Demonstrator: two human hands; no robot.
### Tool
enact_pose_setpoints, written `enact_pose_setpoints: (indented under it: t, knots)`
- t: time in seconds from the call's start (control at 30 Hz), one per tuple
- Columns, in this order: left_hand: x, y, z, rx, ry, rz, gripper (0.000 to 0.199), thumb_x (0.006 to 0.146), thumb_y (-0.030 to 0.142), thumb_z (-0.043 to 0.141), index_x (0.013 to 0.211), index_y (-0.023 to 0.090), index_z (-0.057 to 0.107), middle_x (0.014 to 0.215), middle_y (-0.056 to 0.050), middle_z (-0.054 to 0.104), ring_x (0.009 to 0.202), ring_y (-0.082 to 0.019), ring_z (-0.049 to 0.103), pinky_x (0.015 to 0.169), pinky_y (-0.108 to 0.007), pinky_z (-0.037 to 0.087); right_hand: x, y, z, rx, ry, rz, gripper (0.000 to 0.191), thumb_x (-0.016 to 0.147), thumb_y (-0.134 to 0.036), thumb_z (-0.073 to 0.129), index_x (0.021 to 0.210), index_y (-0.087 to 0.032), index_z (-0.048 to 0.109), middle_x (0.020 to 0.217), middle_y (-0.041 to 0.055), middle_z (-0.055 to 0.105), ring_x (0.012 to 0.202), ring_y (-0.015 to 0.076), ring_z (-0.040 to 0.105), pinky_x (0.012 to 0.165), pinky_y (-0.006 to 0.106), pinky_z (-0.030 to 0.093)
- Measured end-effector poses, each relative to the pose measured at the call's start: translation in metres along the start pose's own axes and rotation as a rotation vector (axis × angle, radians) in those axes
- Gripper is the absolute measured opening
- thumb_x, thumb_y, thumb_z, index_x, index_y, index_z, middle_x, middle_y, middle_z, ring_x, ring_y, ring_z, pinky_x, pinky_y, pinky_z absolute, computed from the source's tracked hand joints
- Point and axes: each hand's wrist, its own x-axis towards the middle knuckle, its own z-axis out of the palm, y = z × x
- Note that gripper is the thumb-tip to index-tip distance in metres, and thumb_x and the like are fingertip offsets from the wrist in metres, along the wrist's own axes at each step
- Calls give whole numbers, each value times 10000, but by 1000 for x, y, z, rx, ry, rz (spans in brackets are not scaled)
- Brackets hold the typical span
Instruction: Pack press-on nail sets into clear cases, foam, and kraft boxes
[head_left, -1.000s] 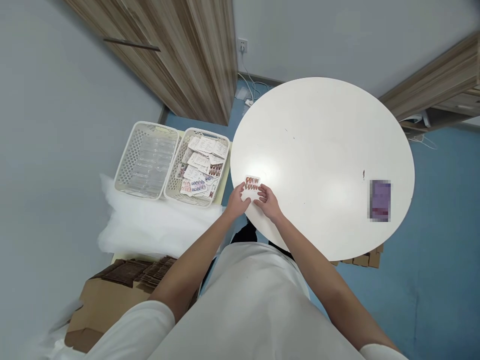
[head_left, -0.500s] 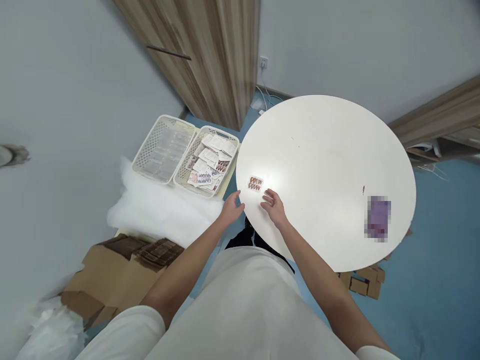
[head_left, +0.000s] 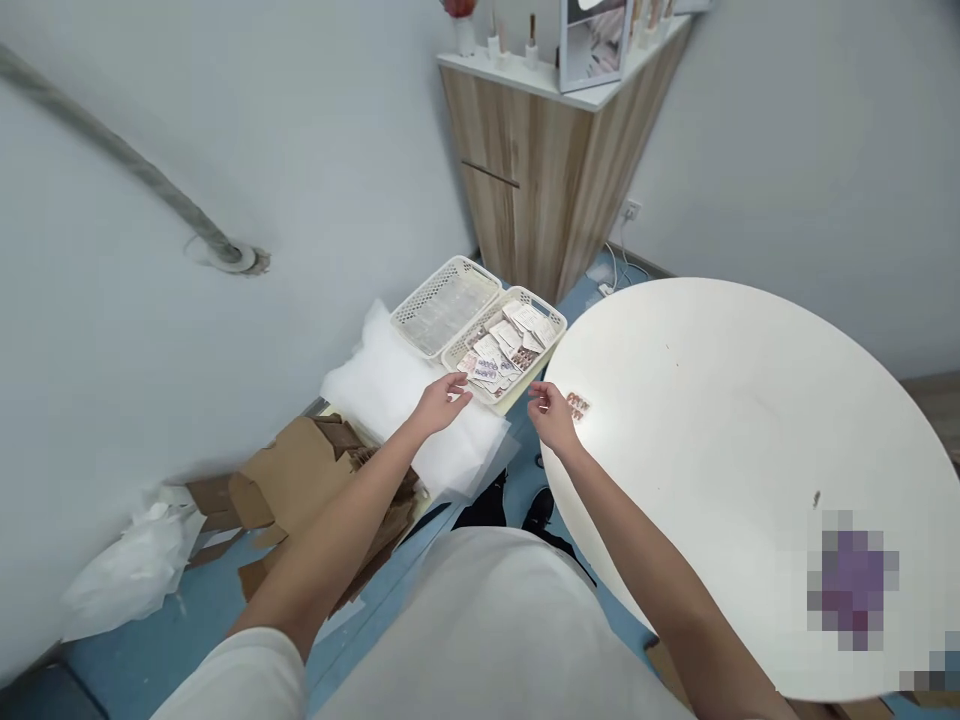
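My left hand [head_left: 441, 402] hovers over the white padding, close to the near corner of a white basket [head_left: 517, 292]. Its fingers are apart and hold nothing. In that basket lie white cards and flat packs [head_left: 486, 368] with rows of coloured pieces that look like false nails. At the left rim of the round white table [head_left: 739, 400], my right hand [head_left: 553, 415] has loosely bent fingers, with nothing visible in them. Just beyond it on the table lies a small pack of reddish-brown false nails [head_left: 578, 405], partly hidden by the hand.
A second white basket [head_left: 427, 290] holds clear plastic cases. White foam sheeting [head_left: 375, 360] and opened cardboard boxes [head_left: 292, 470] lie at the left. A wood-grain cabinet [head_left: 540, 170] stands behind. A blurred purple item [head_left: 853, 585] is on the table's right.
My view has swung left and up towards the baskets. Both hands have moved left, away from the pack of false nails, which stays on the table. My left hand is nearer the basket.
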Motion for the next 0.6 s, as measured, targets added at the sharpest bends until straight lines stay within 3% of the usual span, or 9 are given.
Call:
enact_pose_setpoints:
  t: [0.1, 0.27, 0.4, 0.5, 0.6]
  knots:
    - [22, -20, -39, 163, 29, -69, 477, 724, 377, 542, 1153, 174, 492, 1127, -105, 576, 952, -210, 582, 803, -322, 463, 33, -23, 24, -140, -90, -70, 345, 685, -215, 478, 1028, -201, 514, 1027, 56, 571, 777, 147, 571, 738, 312, 467]
    - [67, -60, -79, 345, 42, -75, 491, 700, 397, 563, 1129, 161, 519, 1182, -130, 538, 1086, -275, 505, 921, -365, 377, 91, -50, 80, -477, -285, -99, 303, 729, -228, 475, 1025, -209, 538, 855, 30, 634, 744, 177, 585, 727, 328, 453]
    - [109, -78, -84, 328, 50, 15, 445, 699, 328, 564, 1100, 137, 545, 1173, -141, 542, 1122, -307, 466, 974, -405, 308, 134, -57, 123, -766, -269, -149, 298, 741, -211, 481, 1030, -206, 549, 975, 60, 634, 907, 213, 570, 797, 322, 413]
    - [134, -87, -77, 276, -17, 1, 427, 715, 298, 539, 1108, 134, 543, 1120, -137, 576, 1055, -307, 513, 919, -401, 362, 160, -56, 146, -907, -284, -187, 304, 778, -201, 432, 1066, -204, 531, 1001, 68, 637, 936, 217, 568, 831, 326, 378]
    - [150, -93, -69, 268, -14, 8, 439, 704, 227, 527, 1133, 132, 529, 1137, -128, 567, 1096, -308, 474, 942, -395, 337, 181, -54, 163, -1076, -296, -225, 283, 799, -210, 410, 1052, -192, 535, 964, 87, 648, 931, 234, 568, 889, 375, 309]
